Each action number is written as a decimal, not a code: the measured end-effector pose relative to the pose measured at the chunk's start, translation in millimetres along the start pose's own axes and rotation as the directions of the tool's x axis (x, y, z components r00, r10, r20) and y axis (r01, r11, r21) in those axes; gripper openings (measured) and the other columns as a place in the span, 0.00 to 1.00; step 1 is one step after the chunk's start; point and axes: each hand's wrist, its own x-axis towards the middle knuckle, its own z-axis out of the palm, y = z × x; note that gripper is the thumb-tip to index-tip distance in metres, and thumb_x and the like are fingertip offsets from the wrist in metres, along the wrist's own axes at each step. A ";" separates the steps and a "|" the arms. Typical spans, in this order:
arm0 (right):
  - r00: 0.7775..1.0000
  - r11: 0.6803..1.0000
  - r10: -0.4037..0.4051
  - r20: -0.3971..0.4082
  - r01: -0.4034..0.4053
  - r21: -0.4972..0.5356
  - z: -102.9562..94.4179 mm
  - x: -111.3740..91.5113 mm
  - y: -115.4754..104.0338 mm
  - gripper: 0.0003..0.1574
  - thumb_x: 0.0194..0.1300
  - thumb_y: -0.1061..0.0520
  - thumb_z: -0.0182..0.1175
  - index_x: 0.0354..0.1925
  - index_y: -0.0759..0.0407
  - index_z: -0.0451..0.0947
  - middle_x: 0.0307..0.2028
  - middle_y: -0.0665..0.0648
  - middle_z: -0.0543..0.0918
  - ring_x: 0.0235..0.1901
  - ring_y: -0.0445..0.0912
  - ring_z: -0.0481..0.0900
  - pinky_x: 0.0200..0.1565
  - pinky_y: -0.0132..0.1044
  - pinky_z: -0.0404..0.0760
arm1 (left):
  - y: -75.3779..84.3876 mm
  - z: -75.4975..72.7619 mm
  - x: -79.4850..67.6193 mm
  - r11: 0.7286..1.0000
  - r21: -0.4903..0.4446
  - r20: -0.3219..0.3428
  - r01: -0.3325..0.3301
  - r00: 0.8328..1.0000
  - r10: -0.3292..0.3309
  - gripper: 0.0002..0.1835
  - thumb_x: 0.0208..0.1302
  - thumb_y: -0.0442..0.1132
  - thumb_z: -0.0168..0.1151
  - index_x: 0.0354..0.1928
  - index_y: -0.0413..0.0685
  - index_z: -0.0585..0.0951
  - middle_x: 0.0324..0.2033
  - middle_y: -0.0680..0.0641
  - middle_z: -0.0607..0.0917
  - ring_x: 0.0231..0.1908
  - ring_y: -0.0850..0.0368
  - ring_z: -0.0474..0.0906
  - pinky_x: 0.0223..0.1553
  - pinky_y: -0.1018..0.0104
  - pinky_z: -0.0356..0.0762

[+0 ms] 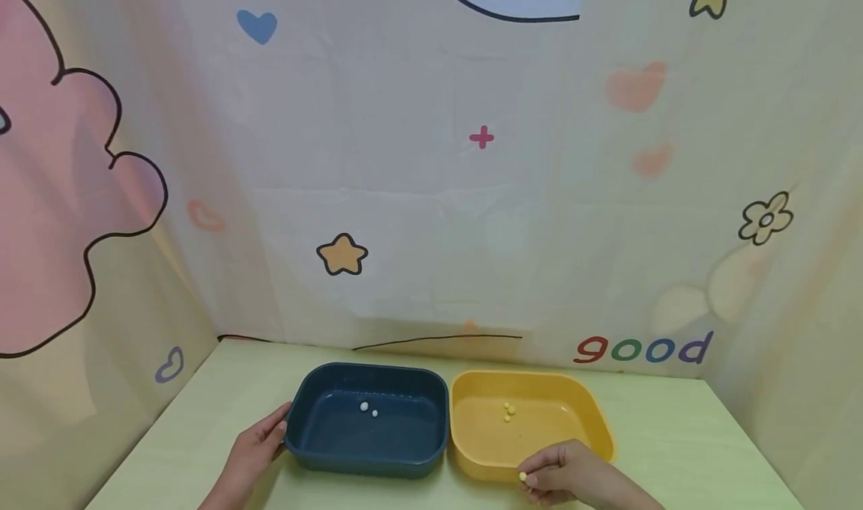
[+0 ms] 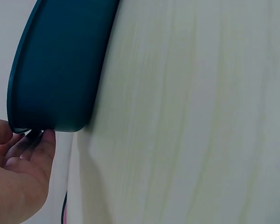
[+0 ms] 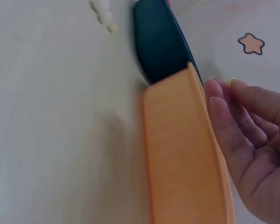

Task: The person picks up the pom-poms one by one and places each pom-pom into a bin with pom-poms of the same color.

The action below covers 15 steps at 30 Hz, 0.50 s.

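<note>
My left hand [image 1: 251, 450] grips the left end of a dark blue basin [image 1: 371, 466], thumb and fingers at its rim, as the left wrist view also shows. Two small white balls [image 1: 364, 407] lie inside that basin. Between thumb and fingertips, my right hand [image 1: 569, 474] pinches a small yellow ball [image 1: 523, 477] at the near rim of a yellow basin [image 1: 482, 469]. In the right wrist view only a bit of this ball [image 3: 230, 81] shows. Several small yellow balls [image 1: 510, 410] lie on the yellow basin's floor.
The basins stand side by side on a pale wood-grain table [image 1: 681, 427]. In the right wrist view, white balls [image 3: 102, 14] and a yellow ball [image 3: 112, 28] lie on the table in front of the basins. A printed cloth [image 1: 431, 255] hangs behind.
</note>
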 end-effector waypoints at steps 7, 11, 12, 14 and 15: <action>0.999 0.999 -0.039 0.020 0.039 -0.008 -28.4 -0.7 -13.5 0.20 0.73 0.61 0.61 0.55 0.77 0.79 0.42 0.55 0.92 0.40 0.40 0.89 0.48 0.38 0.92 | -0.4 0.6 -0.8 1.000 -0.012 0.001 0.011 1.000 -0.011 0.25 0.83 0.35 0.44 0.76 0.33 0.62 0.74 0.32 0.63 0.73 0.36 0.66 0.58 0.62 0.87; 0.999 0.997 -0.049 0.012 0.050 -0.059 -41.9 -0.2 -24.4 0.19 0.73 0.62 0.60 0.55 0.76 0.79 0.43 0.55 0.91 0.42 0.42 0.89 0.49 0.39 0.92 | 0.2 0.5 -1.8 1.000 -0.012 0.000 -0.004 1.000 0.004 0.25 0.82 0.34 0.44 0.75 0.32 0.62 0.74 0.31 0.63 0.72 0.36 0.66 0.58 0.62 0.87; 0.999 0.996 -0.051 0.014 0.052 -0.068 -45.4 0.5 -26.9 0.19 0.73 0.61 0.60 0.55 0.75 0.79 0.42 0.55 0.91 0.42 0.42 0.89 0.49 0.38 0.92 | 0.8 0.8 -1.9 1.000 -0.013 -0.002 -0.005 1.000 0.005 0.25 0.82 0.34 0.44 0.75 0.32 0.62 0.74 0.32 0.64 0.72 0.36 0.66 0.58 0.62 0.87; 0.998 0.995 -0.057 0.021 0.058 -0.085 -51.4 2.8 -31.6 0.18 0.73 0.62 0.60 0.54 0.75 0.80 0.42 0.54 0.91 0.42 0.42 0.89 0.49 0.38 0.92 | 1.4 0.6 -2.2 1.000 -0.011 -0.004 -0.008 1.000 0.008 0.25 0.82 0.34 0.44 0.75 0.32 0.62 0.74 0.32 0.64 0.73 0.36 0.66 0.59 0.61 0.87; 0.998 0.994 -0.056 0.025 0.058 -0.092 -54.1 4.1 -34.1 0.18 0.73 0.62 0.60 0.54 0.75 0.80 0.41 0.53 0.91 0.42 0.42 0.89 0.49 0.38 0.92 | 1.8 0.5 -2.5 1.000 -0.012 -0.006 -0.006 1.000 0.006 0.25 0.82 0.34 0.44 0.75 0.33 0.62 0.74 0.32 0.64 0.73 0.36 0.66 0.59 0.61 0.87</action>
